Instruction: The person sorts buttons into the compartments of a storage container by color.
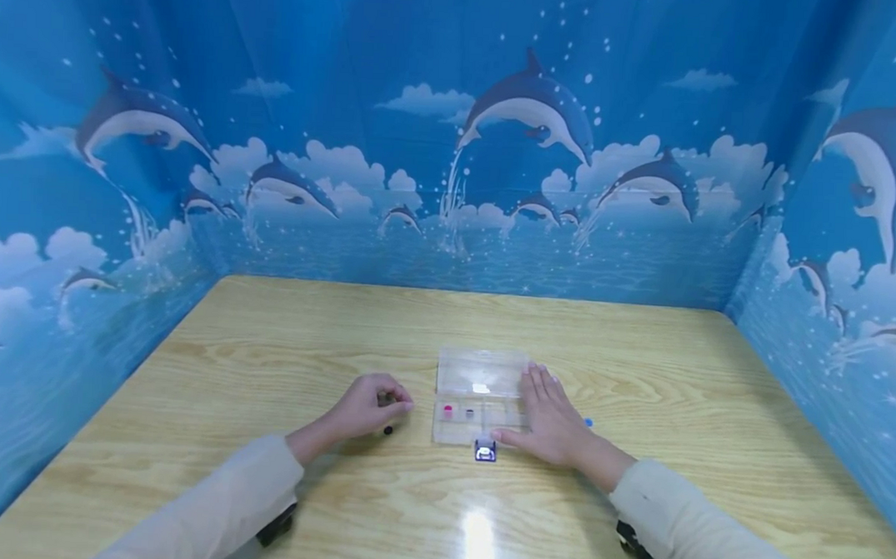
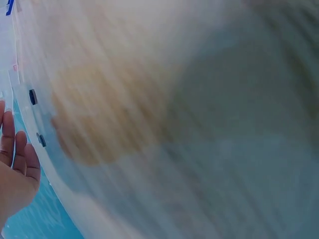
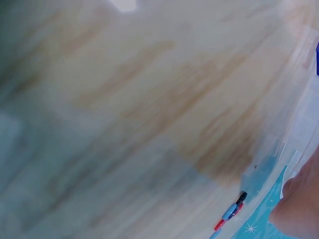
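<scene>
A clear plastic compartment box (image 1: 445, 434) lies on the table with its lid (image 1: 481, 371) folded back. Inside are a small pink piece (image 1: 448, 409) and a small dark piece (image 1: 470, 414), in separate places. My left hand (image 1: 371, 405) hovers left of the box, fingers loosely bent, with nothing visible between them. Beside it lies a small black piece (image 1: 388, 430); the left wrist view shows two black pieces (image 2: 33, 96) on the table. My right hand (image 1: 550, 419) rests with straight fingers on the box's right side. At the box's front is a blue-edged tab (image 1: 486, 450).
Right of the right hand, a small blue piece (image 1: 588, 422) shows past the hand; the right wrist view has several small black, red and blue pieces (image 3: 230, 213) there. The wood-grain table (image 1: 303, 323) is enclosed by dolphin-print curtains (image 1: 397, 77).
</scene>
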Available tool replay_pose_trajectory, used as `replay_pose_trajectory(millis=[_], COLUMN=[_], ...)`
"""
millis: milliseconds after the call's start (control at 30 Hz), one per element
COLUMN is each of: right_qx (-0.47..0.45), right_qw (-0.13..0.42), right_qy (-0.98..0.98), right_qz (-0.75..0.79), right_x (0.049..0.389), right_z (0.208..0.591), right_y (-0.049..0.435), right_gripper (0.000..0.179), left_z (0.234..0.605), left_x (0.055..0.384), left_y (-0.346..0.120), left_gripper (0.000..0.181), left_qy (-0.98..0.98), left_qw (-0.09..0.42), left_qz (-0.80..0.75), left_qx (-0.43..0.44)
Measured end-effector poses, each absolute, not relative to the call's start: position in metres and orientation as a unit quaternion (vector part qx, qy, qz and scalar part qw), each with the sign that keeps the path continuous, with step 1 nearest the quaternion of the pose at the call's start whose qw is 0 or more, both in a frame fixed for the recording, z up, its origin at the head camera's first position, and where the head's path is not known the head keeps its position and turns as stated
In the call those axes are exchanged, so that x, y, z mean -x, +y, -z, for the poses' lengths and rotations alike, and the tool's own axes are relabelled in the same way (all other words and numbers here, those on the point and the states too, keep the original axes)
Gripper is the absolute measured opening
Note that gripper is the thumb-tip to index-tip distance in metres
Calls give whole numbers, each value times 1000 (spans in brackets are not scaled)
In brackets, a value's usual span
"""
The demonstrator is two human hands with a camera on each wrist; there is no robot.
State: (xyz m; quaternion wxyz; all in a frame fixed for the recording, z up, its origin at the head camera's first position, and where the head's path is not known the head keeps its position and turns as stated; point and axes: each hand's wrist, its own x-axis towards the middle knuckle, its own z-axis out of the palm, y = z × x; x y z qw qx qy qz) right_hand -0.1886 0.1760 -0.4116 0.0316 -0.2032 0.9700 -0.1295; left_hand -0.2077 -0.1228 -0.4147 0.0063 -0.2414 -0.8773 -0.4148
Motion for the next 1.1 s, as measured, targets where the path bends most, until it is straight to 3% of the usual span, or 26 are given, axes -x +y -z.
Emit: replay_pose_trajectory(millis=[567, 1100], right_qx=[201, 203], right_qw=[28, 29], right_qy=[971, 970], right_qz=[128, 130], right_x=[188, 188], right_z=[412, 412], right_y=[175, 175], right_gripper=[103, 103], left_z=[423, 420], left_x=[206, 203], left_y=[-140, -149], left_gripper=[5, 9], left_qy=[-881, -880], left_qw=[-1, -52], left_qz=[396, 384], left_qx=[258, 274])
